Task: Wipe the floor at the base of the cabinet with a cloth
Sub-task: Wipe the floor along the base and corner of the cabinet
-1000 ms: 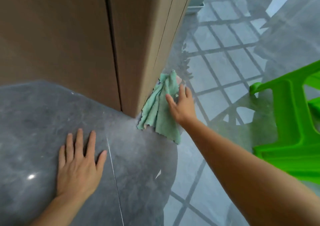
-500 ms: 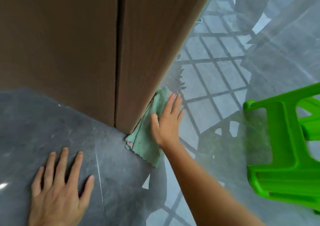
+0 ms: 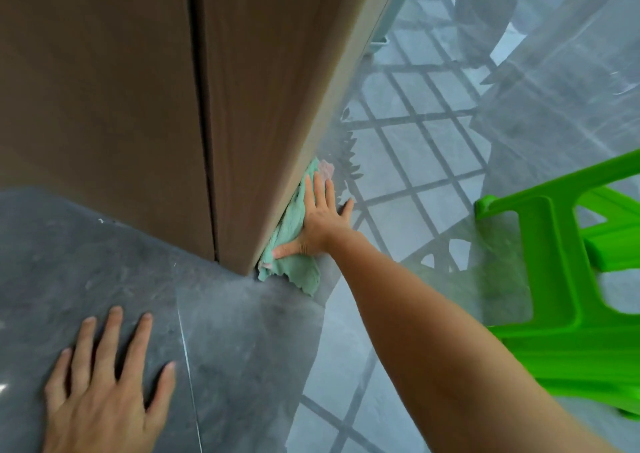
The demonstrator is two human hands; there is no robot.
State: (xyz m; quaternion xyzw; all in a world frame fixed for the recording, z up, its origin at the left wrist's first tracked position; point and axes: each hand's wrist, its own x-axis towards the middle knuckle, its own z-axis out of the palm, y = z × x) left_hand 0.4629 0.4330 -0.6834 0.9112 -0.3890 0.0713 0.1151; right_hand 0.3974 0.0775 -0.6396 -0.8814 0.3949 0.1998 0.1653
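A mint-green cloth (image 3: 298,272) with a pale pink patch at its far end lies on the grey floor along the right side of the brown wooden cabinet (image 3: 263,106), from its near corner onward. My right hand (image 3: 318,220) presses flat on the cloth with fingers spread and pointing away from me, the thumb toward the cabinet. My left hand (image 3: 100,386) rests flat on the glossy grey floor (image 3: 242,331) in front of the cabinet, fingers apart, holding nothing.
A bright green plastic stool (image 3: 561,279) lies on its side at the right, close to my right forearm. The shiny floor carries a grid-like reflection right of the cabinet. A pale object stands at the far end of the cabinet side.
My right hand has flattened and slid with the cloth along the cabinet's base; the cloth now lies stretched out against it. My left hand stays planted on the floor.
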